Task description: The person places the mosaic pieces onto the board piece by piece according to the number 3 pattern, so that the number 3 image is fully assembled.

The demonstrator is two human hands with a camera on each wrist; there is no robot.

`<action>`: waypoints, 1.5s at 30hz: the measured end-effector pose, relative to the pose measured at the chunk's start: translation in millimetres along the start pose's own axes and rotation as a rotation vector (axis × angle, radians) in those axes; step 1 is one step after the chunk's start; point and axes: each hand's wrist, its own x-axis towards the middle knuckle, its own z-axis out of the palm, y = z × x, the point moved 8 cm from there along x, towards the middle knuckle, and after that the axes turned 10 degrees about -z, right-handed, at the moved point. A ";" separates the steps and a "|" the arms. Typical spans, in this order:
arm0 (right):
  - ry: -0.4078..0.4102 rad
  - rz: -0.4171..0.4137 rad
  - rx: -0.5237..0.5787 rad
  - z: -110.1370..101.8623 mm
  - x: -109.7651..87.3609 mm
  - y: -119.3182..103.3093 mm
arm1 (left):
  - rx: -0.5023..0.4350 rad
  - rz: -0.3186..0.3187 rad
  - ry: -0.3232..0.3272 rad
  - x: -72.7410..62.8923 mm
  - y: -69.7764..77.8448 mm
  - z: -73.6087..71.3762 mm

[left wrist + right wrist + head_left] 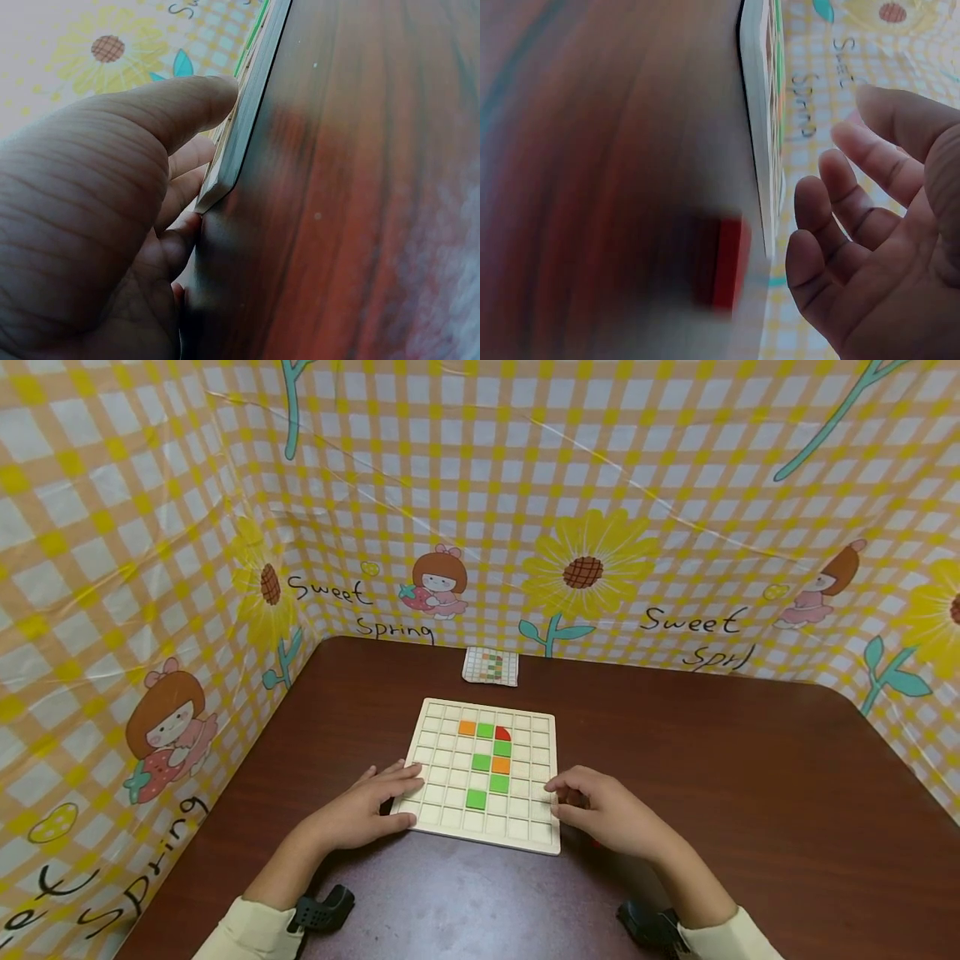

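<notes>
A pale wooden grid board (pixel 442 818) lies on the table, with several green tiles (pixel 476 799), two orange tiles (pixel 467 727) and one red rounded tile (pixel 502 734) set in its squares. My left hand (pixel 369 802) rests at the board's left edge, thumb on the near corner and fingers spread along the side. At the opposite edge, my right hand (pixel 600 806) hovers with loosely bent fingers and nothing in its grasp. A red block (pixel 731 262) lies on the table beside the board, mostly hidden under the right hand in the head view.
Behind the board, a small card (pixel 491 667) printed with a coloured grid pattern lies near the back edge of the dark wooden table (pixel 712 752). A checked cloth (pixel 480 485) with sunflowers walls in the back and sides. Each wrist wears a black strap (pixel 324 910).
</notes>
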 end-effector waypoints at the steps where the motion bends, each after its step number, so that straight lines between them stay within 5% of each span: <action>1: -0.001 0.005 -0.007 -3.0 -4.5 2.2 | -0.003 0.000 0.001 -0.1 0.2 -0.2; 13: -0.094 -0.052 -0.056 -17.3 -43.4 17.6 | -0.009 -0.007 -0.001 -0.6 0.8 -0.6; 20: -0.115 -0.121 -0.075 -13.4 -43.8 18.1 | -0.010 -0.003 -0.003 -1.1 0.4 -0.2; 32: -0.105 0.021 -0.124 -22.9 -52.9 38.4 | -0.026 -0.004 0.001 -0.7 0.0 0.8; 45: -0.089 -0.057 -0.128 -16.8 -50.2 31.7 | -0.023 -0.008 -0.005 -0.5 1.6 0.1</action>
